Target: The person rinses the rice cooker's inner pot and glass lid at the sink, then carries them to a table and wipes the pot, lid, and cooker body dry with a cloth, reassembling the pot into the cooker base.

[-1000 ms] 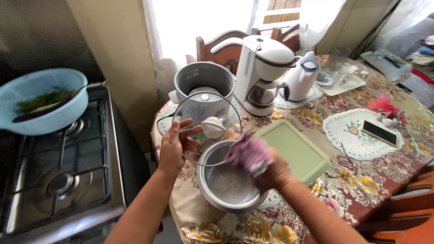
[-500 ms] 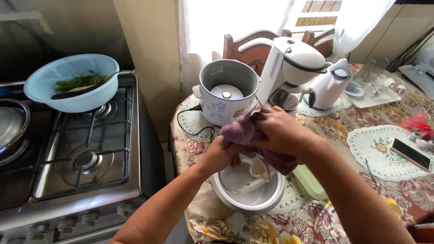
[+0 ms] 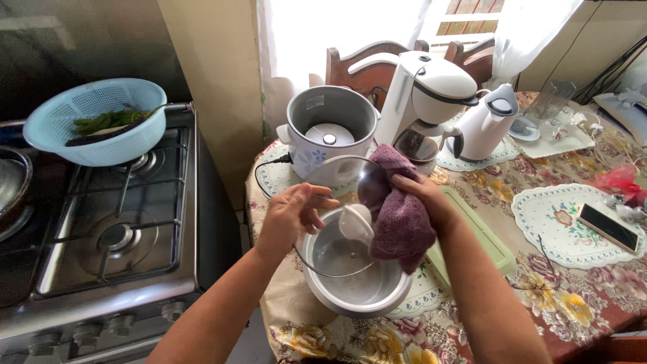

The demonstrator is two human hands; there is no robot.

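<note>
— What has changed since half a second ago?

— My 2 hands have come apart. Before, they were bunched together over the cloth; now my left hand (image 3: 291, 214) holds the glass lid (image 3: 335, 217) by its rim, fingers spread and curled round the edge, the lid tilted with its white knob (image 3: 355, 223) facing me.

— And your right hand?

— My right hand (image 3: 421, 199) is closed on the purple cloth (image 3: 399, 217), pressing it against the lid's right side.

— Where does the lid sit?

— In the air just above the metal inner pot (image 3: 357, 288), which stands on the flowered tablecloth (image 3: 472, 317).

— What's around?

— The rice cooker body (image 3: 328, 135) behind, the white coffee maker (image 3: 426, 101) and kettle (image 3: 488, 125) beside it, a green board (image 3: 482, 239) at my right, 1 blue colander (image 3: 94, 121) on the stove (image 3: 114, 229).
</note>
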